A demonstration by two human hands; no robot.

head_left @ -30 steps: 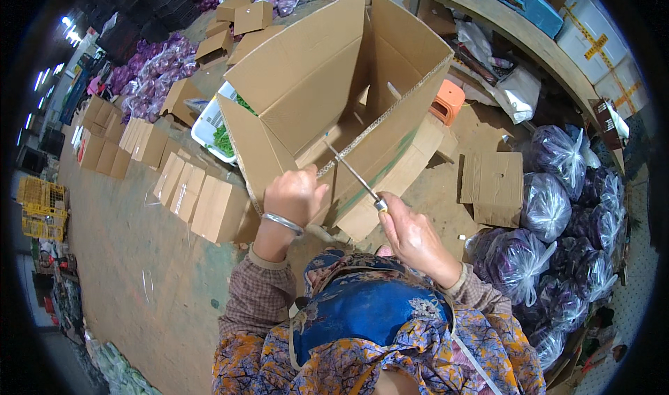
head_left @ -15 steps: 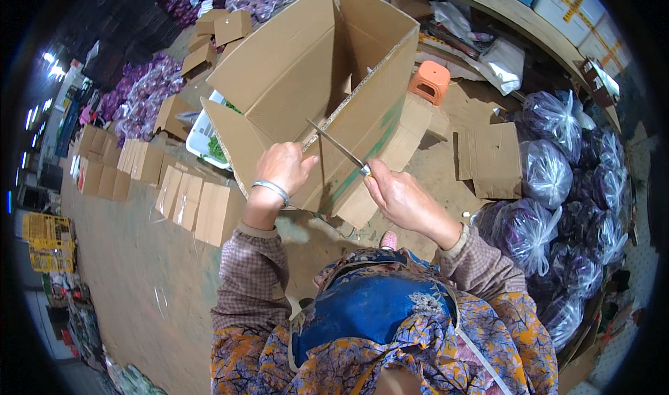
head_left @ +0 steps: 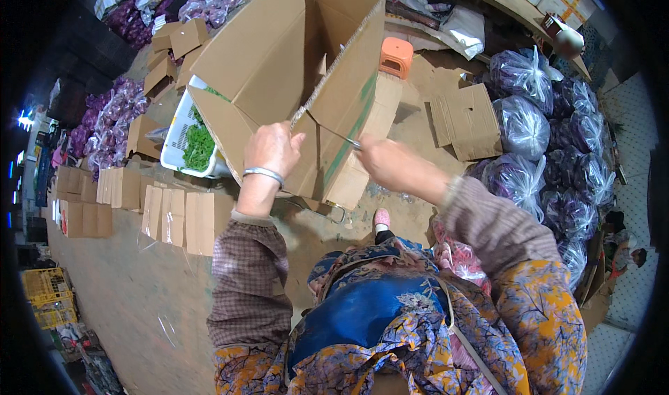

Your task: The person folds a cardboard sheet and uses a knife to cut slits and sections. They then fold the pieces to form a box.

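A large open cardboard box (head_left: 268, 88) stands in front of me, its upper edge rough and frayed along the near right side. My left hand (head_left: 273, 149), with a silver bangle at the wrist, is closed on the box's near edge; its fingertips are partly hidden behind the cardboard. In my right hand (head_left: 391, 163) is a knife (head_left: 334, 132), held by the handle. Its thin blade points left toward the frayed edge, close to my left hand, and its tip meets the cardboard. The right hand is slightly blurred.
Left of the box is a white plastic basket (head_left: 173, 144) of green leaves. Small cartons (head_left: 164, 214) line the floor farther left. An orange stool (head_left: 396, 55) stands behind the box. Bagged purple produce (head_left: 524, 126) is piled at right, beside a flattened carton (head_left: 465, 122).
My right hand has lowered the knife, and its blade now lies lower against the box wall. My left hand keeps its hold. The view has shifted, showing more of the basket of greens.
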